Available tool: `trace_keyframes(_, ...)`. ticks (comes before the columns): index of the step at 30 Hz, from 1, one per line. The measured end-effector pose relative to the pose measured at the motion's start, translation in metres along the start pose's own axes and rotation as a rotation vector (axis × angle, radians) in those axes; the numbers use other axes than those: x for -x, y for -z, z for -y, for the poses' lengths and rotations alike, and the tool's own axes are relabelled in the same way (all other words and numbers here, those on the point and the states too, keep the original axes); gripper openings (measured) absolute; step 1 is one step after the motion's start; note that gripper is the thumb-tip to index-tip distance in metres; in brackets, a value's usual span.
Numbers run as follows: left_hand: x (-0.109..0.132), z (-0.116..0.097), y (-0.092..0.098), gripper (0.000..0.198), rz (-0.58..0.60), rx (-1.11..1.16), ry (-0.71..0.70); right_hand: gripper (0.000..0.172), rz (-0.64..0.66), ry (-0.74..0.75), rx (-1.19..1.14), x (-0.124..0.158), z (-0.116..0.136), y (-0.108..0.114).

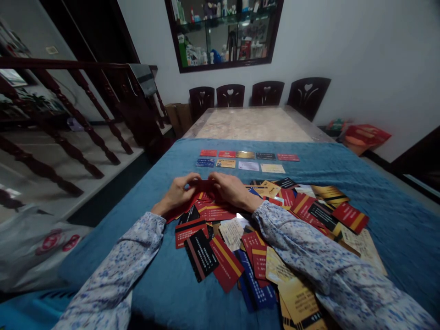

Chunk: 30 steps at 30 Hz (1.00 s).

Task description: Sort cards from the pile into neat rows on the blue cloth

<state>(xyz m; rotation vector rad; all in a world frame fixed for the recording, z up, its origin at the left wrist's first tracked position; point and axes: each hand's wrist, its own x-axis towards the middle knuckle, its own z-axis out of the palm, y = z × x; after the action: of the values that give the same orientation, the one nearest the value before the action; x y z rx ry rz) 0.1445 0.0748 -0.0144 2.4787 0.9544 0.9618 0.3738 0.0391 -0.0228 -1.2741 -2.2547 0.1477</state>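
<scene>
Both hands meet over the far left edge of a heap of plastic cards on a blue cloth (pixel 147 284). My left hand (pixel 179 192) has its thumb and fingers closed on the left end of a red card (pixel 205 185). On the card's right end my right hand (pixel 232 188) is pinched, its knuckles hiding part of it. Beneath and around lie loose cards: a black card (pixel 201 255), a red card with a yellow stripe (pixel 226 263), a blue card (pixel 254 286) and gold cards (pixel 299 300), many overlapping.
Beyond my hands, several cards lie in two rows, among them a gold card (pixel 245 155) and a lilac card (pixel 248 166). Dark chairs (pixel 230 95) line the table's far end. A plastic bag (pixel 41 247) is at the left, near a wooden railing (pixel 62 101).
</scene>
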Motion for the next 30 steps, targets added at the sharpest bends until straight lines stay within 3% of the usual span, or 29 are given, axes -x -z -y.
trace_keyframes(4, -0.001, 0.002, 0.001, 0.021, 0.019, 0.004, -0.01, 0.026, -0.003, 0.011, 0.011, 0.001, 0.0, -0.002)
trace_keyframes(11, -0.001, 0.001, 0.001, 0.03, 0.066, -0.018, -0.008, 0.041, 0.039, 0.028, 0.014, 0.003, 0.004, 0.003)
trace_keyframes(18, -0.003, -0.006, -0.002, 0.03, 0.0, -0.032, 0.012, 0.05, -0.003, 0.069, 0.023, -0.002, 0.001, -0.004)
trace_keyframes(22, -0.006, -0.009, -0.001, 0.032, -0.031, -0.071, -0.006, 0.043, -0.029, 0.084, 0.108, -0.004, 0.002, 0.001)
trace_keyframes(30, -0.017, -0.018, 0.005, 0.053, 0.079, -0.229, -0.148, 0.038, -0.044, 0.089, 0.213, -0.007, 0.002, 0.02)
